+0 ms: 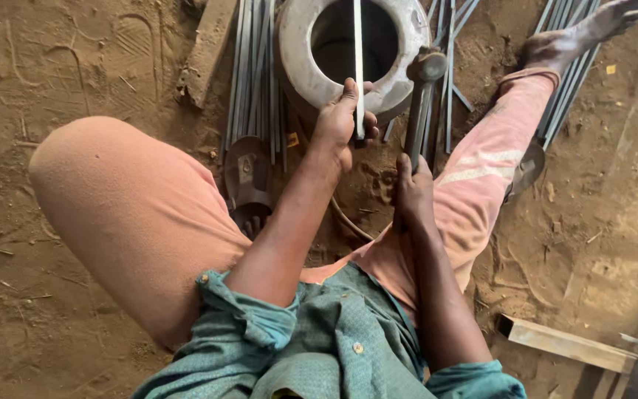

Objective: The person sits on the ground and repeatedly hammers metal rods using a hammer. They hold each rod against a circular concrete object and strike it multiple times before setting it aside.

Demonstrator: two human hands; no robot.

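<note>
The left hand [340,122] was closed around a thin metal strip [358,66], keeping it flat across the heavy metal ring [300,55] at twelve o'clock as an anvil, while the right hand [413,188] was clenched on a hammer [421,96] raised just beside it.

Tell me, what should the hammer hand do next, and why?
Probably bring the hammer down on the thin metal strip. The right hand grips its handle, the head is by the metal ring, and the left hand holds the strip across the ring.
</note>
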